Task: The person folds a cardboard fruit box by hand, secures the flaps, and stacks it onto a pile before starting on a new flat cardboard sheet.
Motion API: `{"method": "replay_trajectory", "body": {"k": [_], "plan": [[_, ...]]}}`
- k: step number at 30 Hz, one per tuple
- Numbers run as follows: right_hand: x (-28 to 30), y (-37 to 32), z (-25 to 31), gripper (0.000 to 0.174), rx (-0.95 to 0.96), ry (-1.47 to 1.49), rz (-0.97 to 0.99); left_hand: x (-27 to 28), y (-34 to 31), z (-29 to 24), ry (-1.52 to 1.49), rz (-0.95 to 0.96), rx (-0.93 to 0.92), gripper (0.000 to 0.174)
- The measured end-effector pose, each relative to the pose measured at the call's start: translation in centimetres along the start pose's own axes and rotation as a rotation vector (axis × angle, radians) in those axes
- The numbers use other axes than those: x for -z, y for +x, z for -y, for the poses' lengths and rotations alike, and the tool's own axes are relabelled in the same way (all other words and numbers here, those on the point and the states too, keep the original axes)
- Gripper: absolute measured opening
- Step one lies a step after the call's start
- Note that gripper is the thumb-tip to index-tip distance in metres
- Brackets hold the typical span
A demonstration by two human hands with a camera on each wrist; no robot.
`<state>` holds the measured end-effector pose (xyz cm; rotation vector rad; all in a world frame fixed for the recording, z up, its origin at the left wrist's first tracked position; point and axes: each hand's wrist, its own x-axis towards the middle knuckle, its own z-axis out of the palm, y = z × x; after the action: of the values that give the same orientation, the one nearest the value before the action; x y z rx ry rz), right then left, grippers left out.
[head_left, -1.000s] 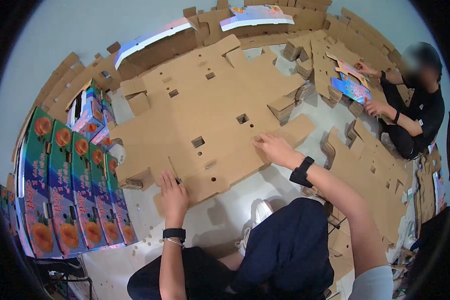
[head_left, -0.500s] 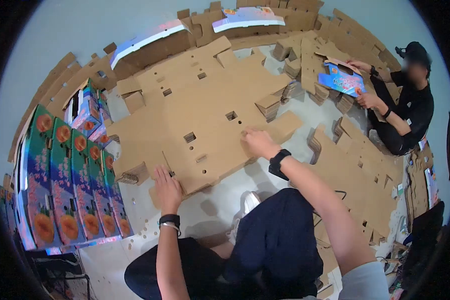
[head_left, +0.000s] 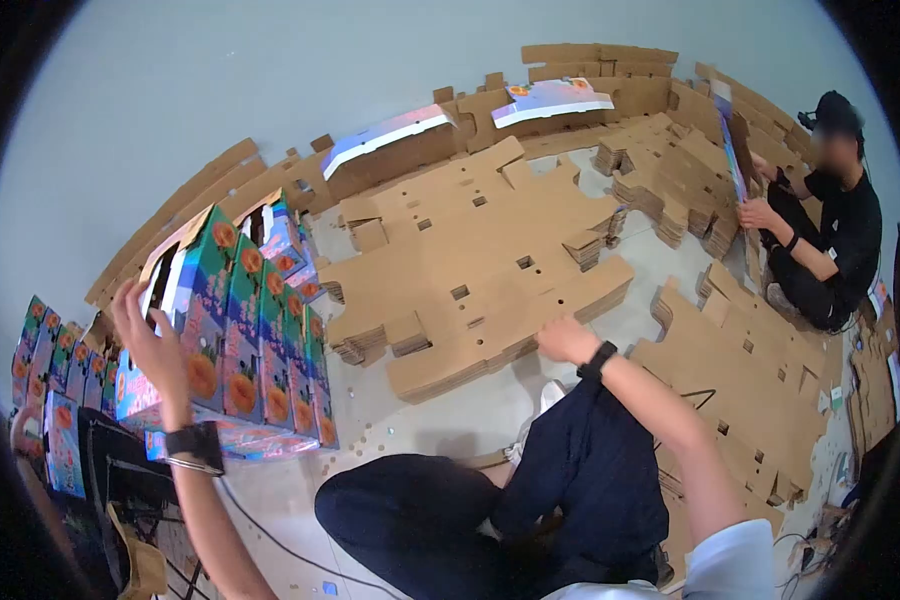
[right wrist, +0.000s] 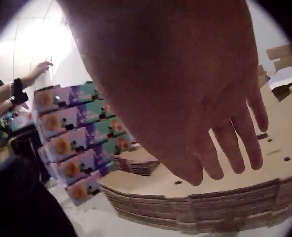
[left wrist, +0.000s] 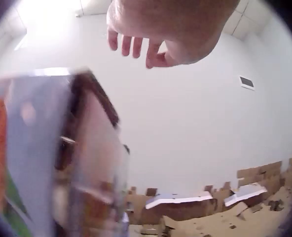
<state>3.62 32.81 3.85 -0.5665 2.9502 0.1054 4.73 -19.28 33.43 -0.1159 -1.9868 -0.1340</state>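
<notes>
In the head view my left hand [head_left: 152, 340] is raised beside a row of printed cartons [head_left: 242, 330] with orange fruit pictures, its fingers spread. Nothing is in that hand. The left wrist view has the hand [left wrist: 165, 29] above and to the right of a blurred printed carton [left wrist: 32, 113], with a gap between them. My right hand [head_left: 567, 340] is at the front edge of the thick stack of flat brown cardboard blanks [head_left: 500, 225]. Seen from the right wrist, the hand [right wrist: 195, 98] has its fingers loosely extended over the stack [right wrist: 200, 210], holding nothing.
A second stack of blanks [head_left: 740, 370] lies to the right. Another person [head_left: 835, 220] sits there holding a printed cardboard piece [head_left: 732, 145]. More cartons [head_left: 60, 360] stand far left. Cardboard strips [head_left: 600, 65] line the wall, and a cable [head_left: 280, 540] runs along the floor.
My left hand has left the stack's front left corner and risen leftward to the cartons. My right hand has drawn back to the stack's front edge. The view has turned left.
</notes>
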Motion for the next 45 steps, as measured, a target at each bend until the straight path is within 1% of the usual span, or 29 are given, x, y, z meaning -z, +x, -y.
{"method": "replay_trajectory", "body": {"k": [1,3,4,5,6,7,9,13,15,17,20,22,23,24,26,27,29,30,32,33,35,36,38,39,40,41,42,43,45], "plan": [[0.6,-1.0,1.2,0.020,0.062,-0.028,-0.046,0.9,1.1,2.0,0.114,0.036,-0.016,0.032],[2.4,-3.8,4.3,0.022,0.237,-0.047,-0.039,0.3,0.7,8.3,0.244,0.401,0.155,0.035],[2.3,-5.2,5.8,0.022,0.280,0.000,-0.046,-2.4,-1.6,14.2,0.088,0.531,0.298,0.040],[2.3,-6.6,7.4,0.023,0.323,0.046,-0.054,-4.2,-3.7,18.3,-0.071,0.656,0.442,0.046],[3.8,-8.1,9.2,0.022,0.363,0.059,-0.001,-2.1,-3.0,14.4,-0.034,0.639,0.492,0.056],[4.9,-9.3,10.6,0.021,0.398,0.071,0.045,-1.5,-2.3,13.4,-0.033,0.618,0.603,0.057],[3.8,-11.2,12.2,0.023,0.458,0.282,0.017,-1.7,-2.2,13.5,0.065,0.547,0.602,0.059],[0.6,-13.0,14.2,0.026,0.472,0.369,0.031,-0.2,-2.0,10.8,0.081,0.481,0.646,0.054],[0.1,-13.0,14.6,0.027,0.505,0.488,-0.008,0.9,-2.2,8.5,-0.039,0.341,0.587,0.050],[1.5,-12.6,14.8,0.030,0.505,0.486,0.042,1.3,-2.3,7.1,-0.160,0.185,0.399,0.039],[8.1,-12.0,14.7,0.044,0.381,0.774,-0.026,3.7,0.3,0.3,-0.315,0.106,0.287,0.033],[10.9,-11.3,14.5,0.057,0.264,1.259,-0.015,4.2,1.2,-4.8,-0.376,0.020,0.220,0.031],[12.5,-10.6,14.0,0.058,0.333,1.464,-0.044,4.5,1.0,-8.4,-0.400,0.012,0.258,0.030],[14.3,-9.7,13.6,0.062,0.405,1.670,-0.073,4.4,0.4,-10.6,-0.382,0.052,0.258,0.031],[19.0,-8.3,13.1,0.069,0.396,1.777,-0.206,4.1,-1.3,-15.3,-0.349,0.123,0.267,0.031],[20.4,-7.5,13.2,0.069,0.386,1.777,-0.213,4.0,-2.6,-17.9,-0.339,0.154,0.277,0.032],[22.2,-6.3,13.4,0.074,0.384,1.720,-0.601,2.9,-6.0,-21.8,-0.380,0.162,0.148,0.032],[21.4,-5.9,13.4,0.074,0.374,1.713,-0.608,2.6,-7.6,-23.7,-0.396,0.215,0.124,0.031],[17.8,-4.8,12.9,0.076,0.170,1.579,-0.861,1.8,-10.6,-26.7,-0.410,0.306,0.124,0.030],[16.1,-5.0,12.4,0.076,0.158,1.573,-0.866,1.4,-12.0,-27.7,-0.410,0.347,0.143,0.029],[13.0,-5.9,10.7,0.081,0.050,1.719,-0.723,0.4,-14.9,-29.2,-0.508,0.432,0.176,0.028],[11.9,-6.0,9.9,0.081,0.044,1.710,-0.726,-0.3,-16.4,-29.8,-0.552,0.487,0.188,0.027],[9.5,-6.1,8.6,0.080,-0.170,1.736,-0.577,-2.0,-19.8,-30.7,-0.630,0.568,0.246,0.028],[7.8,-5.7,7.9,0.080,-0.179,1.728,-0.578,-3.0,-21.5,-31.1,-0.667,0.598,0.274,0.030],[6.2,-4.8,7.1,0.079,-0.154,1.612,-0.538,-4.3,-23.2,-31.2,-0.674,0.593,0.280,0.030],[4.3,-3.8,6.4,0.079,-0.127,1.499,-0.494,-5.6,-25.0,-30.9,-0.690,0.675,0.352,0.030],[2.0,-2.9,5.8,0.076,-0.188,1.380,-0.374,-6.7,-26.4,-30.5,-0.704,0.761,0.418,0.030],[0.3,-2.1,5.2,0.076,-0.191,1.379,-0.372,-7.5,-27.5,-30.0,-0.706,0.763,0.420,0.030],[-2.1,-1.4,4.6,0.075,-0.240,1.418,-0.033,-8.8,-29.4,-29.1,-0.699,0.982,0.292,0.029]]}}
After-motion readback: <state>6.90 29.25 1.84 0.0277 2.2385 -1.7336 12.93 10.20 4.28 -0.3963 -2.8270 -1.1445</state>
